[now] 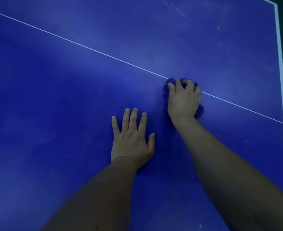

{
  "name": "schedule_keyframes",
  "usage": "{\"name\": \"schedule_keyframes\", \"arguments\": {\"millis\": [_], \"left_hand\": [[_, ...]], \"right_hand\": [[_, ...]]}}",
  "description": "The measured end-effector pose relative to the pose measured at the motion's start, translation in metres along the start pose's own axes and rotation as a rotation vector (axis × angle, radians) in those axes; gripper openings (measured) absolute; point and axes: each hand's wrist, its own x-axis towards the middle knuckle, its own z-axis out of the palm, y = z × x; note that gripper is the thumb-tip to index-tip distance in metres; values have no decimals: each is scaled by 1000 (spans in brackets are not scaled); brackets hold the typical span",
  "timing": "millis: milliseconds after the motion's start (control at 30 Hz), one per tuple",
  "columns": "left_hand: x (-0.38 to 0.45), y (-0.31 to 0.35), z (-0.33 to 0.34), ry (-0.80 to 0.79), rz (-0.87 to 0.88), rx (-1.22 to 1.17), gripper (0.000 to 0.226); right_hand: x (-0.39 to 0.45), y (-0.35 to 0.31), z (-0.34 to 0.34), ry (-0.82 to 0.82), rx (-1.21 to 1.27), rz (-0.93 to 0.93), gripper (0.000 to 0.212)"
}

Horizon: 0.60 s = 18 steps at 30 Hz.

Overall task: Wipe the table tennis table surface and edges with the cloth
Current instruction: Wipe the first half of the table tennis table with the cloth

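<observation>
Gripping bunched cloth (pixel 199 110), right hand (pixel 184 100); left hand (pixel 132 139) flat on table (pixel 54 97)

The blue table (pixel 70 97) fills the frame, a thin white line crossing it diagonally, a white edge stripe at right. The bunched blue cloth (pixel 200 110) lies on that line, right of centre.

Blue table (pixel 70 105) filling view, thin white centre line (pixel 87 46) crossing diagonally, broad white edge band (pixel 281 72) running down right side. Left hand (pixel 132 140) lying flat on table, fingers spread. Right hand (pixel 184 99) pressing bunched blue cloth (pixel 200 110) onto centre line.
</observation>
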Motion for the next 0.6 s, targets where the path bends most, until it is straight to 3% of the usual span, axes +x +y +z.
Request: {"name": "schedule_keyframes", "arguments": {"millis": [200,400,600], "left_hand": [[1,1,1,-4,6,20,78],[1,0,1,-15,20,62,81],[2,0,1,-23,95,52,77]], "right_hand": [[-52,39,-4,16,23,185,49],[-55,19,-9,-82,0,-166,51],[-52,106,-17,57,62,165,43]]}}
